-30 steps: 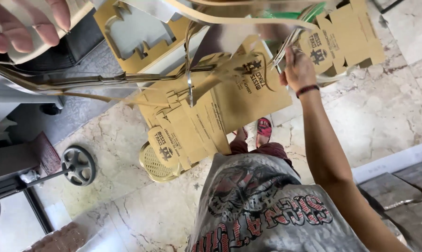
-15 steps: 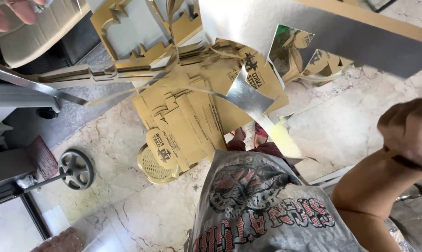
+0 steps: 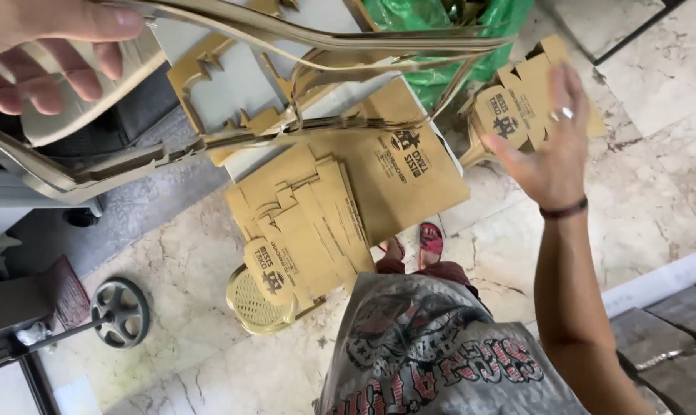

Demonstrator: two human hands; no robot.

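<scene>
Above the marble floor, the biggest thing is the stack of die-cut cardboard sheets, held up near the camera with its cut-out waste strips bowing and trailing toward the green plastic bag. The left hand grips the stack's near corner, thumb on top and fingers curled under, closed firmly on the board. Below the stack, lower in view, a pile of flat printed box blanks rests on a yellow plastic stool, which stands on the floor just beside the person's red sandals. To the right of the stack, the right hand hangs in the air with palm and fingers spread wide, holding nothing; a ring and a dark wristband show on it. Just behind that hand lies 1 loose printed box blank, near the bag. Far left of the stool, a small black caster wheel sits on the floor.
</scene>
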